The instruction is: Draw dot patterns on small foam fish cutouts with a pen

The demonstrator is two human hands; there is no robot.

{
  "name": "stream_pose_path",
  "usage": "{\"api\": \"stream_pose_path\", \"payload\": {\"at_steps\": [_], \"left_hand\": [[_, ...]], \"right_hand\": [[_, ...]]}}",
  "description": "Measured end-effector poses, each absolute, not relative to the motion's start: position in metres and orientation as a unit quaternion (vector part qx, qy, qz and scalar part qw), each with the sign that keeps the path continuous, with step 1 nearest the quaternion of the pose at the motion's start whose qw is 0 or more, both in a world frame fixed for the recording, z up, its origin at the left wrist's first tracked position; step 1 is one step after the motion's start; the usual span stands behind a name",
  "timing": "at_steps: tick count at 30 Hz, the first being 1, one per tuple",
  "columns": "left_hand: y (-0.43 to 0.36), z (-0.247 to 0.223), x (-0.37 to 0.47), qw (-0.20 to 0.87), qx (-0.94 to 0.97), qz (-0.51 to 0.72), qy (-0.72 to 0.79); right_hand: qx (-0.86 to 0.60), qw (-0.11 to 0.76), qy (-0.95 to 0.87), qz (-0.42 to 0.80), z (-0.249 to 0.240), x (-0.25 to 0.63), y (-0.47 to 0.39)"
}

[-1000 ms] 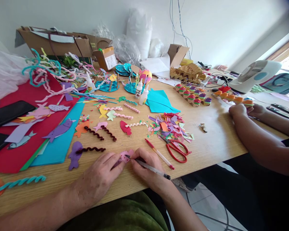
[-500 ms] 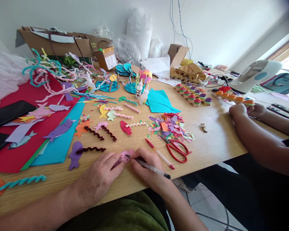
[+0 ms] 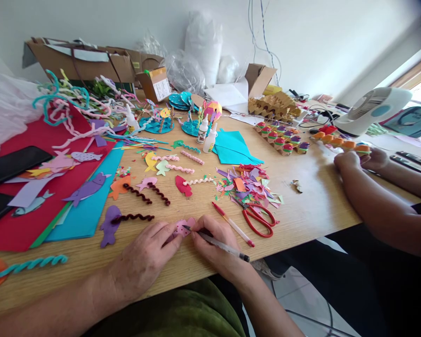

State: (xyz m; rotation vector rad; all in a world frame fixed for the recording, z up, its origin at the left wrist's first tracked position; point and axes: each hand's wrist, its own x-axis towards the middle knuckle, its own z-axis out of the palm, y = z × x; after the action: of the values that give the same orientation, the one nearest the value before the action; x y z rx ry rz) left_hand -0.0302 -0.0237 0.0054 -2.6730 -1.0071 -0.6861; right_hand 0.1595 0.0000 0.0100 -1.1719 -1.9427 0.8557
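A small pink paper fish [image 3: 183, 227] with dark dots lies at the table's front edge. The fingers of my left hand [image 3: 149, 255] are closed on its left side. In my right hand [image 3: 215, 248] is a black pen [image 3: 224, 245], its tip touching the fish. A purple paper fish [image 3: 110, 225] with a dark twisted pipe cleaner lies left of my hands. Beyond them are more paper fish, among them a red one [image 3: 183, 186]. To the right are a red pen [image 3: 233, 224] and red-handled scissors [image 3: 257, 220].
Paper scraps [image 3: 247, 185] are piled behind the scissors. Two glue bottles [image 3: 209, 140] stand mid-table. Colored paper sheets [image 3: 87, 215] and phones [image 3: 17, 164] lie left. Another person's hands [image 3: 349, 161] hold an orange carton strip [image 3: 337, 141] at right, near painted egg cartons [image 3: 279, 139].
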Motion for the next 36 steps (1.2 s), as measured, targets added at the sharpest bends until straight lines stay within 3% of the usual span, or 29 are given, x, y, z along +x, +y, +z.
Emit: {"api": "stream_pose_path", "payload": {"at_steps": [15, 36], "left_hand": [[-0.024, 0.001, -0.031, 0.079, -0.908, -0.223, -0.346], [-0.022, 0.004, -0.029, 0.096, -0.907, -0.232, -0.337]], "right_hand": [[-0.488, 0.376, -0.677, 0.402, 0.025, 0.163, -0.002], [-0.517, 0.338, -0.705, 0.349, 0.011, 0.149, 0.0]]}}
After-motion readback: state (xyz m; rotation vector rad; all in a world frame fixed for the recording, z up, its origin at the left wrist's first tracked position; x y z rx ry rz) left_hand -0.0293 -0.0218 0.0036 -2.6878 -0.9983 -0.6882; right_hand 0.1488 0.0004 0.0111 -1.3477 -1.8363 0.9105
